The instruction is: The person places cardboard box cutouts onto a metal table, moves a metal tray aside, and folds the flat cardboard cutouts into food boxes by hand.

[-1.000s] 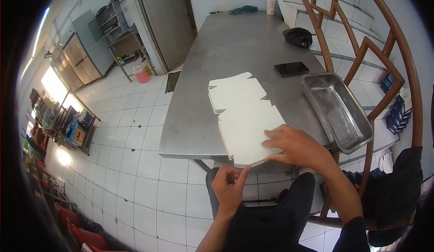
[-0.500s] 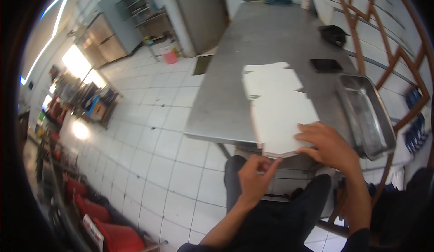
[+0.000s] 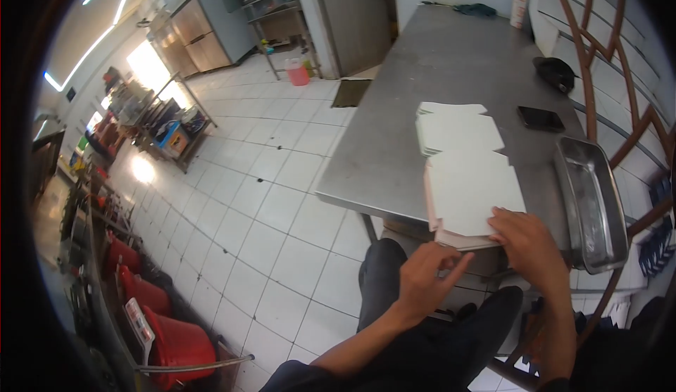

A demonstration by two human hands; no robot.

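Head view: card stack (image 3: 470, 184) under right grip (image 3: 495, 226), closure unclear, beyond parted left grip (image 3: 462, 257)

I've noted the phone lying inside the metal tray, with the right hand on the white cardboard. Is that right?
Not quite. The head view shows the phone on the table, beyond the far end of the metal tray, not inside it. The right hand is on the white cardboard, as noted.

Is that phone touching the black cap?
Apart. The head view shows a strip of bare table between the phone and the cap.
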